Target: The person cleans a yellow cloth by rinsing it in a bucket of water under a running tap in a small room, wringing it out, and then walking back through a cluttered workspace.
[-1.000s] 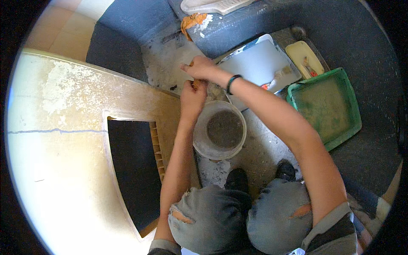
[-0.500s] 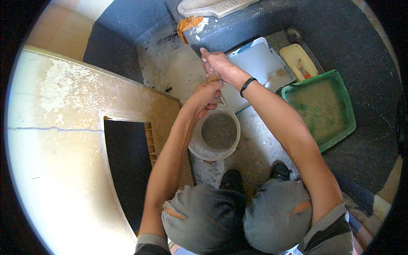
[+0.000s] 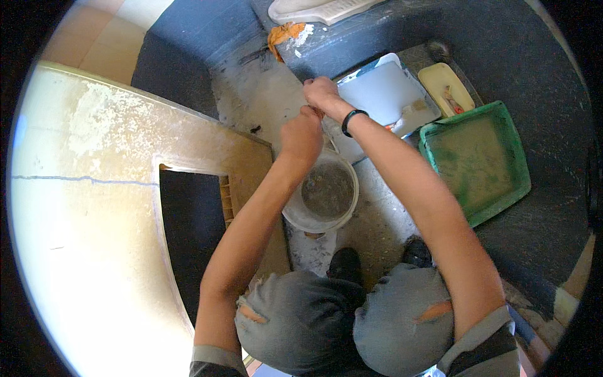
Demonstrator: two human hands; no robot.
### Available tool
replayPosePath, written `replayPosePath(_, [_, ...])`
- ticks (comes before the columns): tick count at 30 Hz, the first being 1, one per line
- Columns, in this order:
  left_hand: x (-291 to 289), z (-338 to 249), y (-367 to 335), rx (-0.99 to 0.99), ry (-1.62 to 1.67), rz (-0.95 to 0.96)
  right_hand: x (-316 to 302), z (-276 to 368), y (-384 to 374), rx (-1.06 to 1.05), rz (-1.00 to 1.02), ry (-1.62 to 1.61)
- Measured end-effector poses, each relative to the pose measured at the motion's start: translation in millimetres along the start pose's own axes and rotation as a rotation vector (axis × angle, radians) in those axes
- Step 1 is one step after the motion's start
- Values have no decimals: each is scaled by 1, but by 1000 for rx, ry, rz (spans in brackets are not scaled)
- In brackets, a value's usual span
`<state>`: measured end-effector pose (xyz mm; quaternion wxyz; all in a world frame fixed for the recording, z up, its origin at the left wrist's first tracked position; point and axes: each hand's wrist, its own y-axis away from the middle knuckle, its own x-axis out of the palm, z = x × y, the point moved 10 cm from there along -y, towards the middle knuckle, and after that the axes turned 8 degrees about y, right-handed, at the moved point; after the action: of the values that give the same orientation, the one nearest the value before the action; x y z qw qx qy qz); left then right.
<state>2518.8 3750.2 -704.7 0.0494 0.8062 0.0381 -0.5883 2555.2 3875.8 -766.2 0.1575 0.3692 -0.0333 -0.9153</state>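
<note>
My left hand [image 3: 301,133] is closed in a fist just beyond the bucket. Right above it, my right hand [image 3: 322,94], below a black wristband, is closed too, and the two nearly touch. A small brownish bit shows between them, but their fingers hide what they grip. Under the hands stands a round whitish bucket [image 3: 353,202] with murky grey liquid in it, its handle raised at the far side.
Right of the hands lies a pale, flat board or lid [image 3: 374,88]. Beside it are a yellow tray [image 3: 432,74] holding a small item and a green tray [image 3: 522,169] with murky liquid. An orange rag [image 3: 276,39] hangs on the dark ledge. A worn panel [image 3: 100,144] stands left.
My right hand has turned over and its fingers have curled in. My left hand has risen slightly and turned, back upward. The brownish thing between them is now mostly hidden.
</note>
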Motion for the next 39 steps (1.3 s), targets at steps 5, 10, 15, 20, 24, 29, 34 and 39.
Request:
replayPosePath(5, [-55,156,37,-312,205,-89,5,70,110,-611,27,244])
replayPosePath(10, [-76,138,94,-312,409,-325,51,4,280,-1521,400,754])
replayPosePath(15, [-93,138,143,-325,635,-463,86,-35,294,-1531,484,848])
replayPosePath(20, [-115,139,157,-296,767,-582,65,-1,272,-1414,434,690])
replayPosePath(24, [-140,129,169,-319,890,-667,45,62,228,-1085,575,544])
replayPosePath(29, [-151,126,171,-281,1002,-724,50,102,166,-1039,356,274])
replayPosePath(34, [-154,125,180,-307,1029,-713,68,154,73,-939,225,347])
replayPosePath(39, [-140,131,183,-436,1146,-692,85,190,-34,-713,237,368])
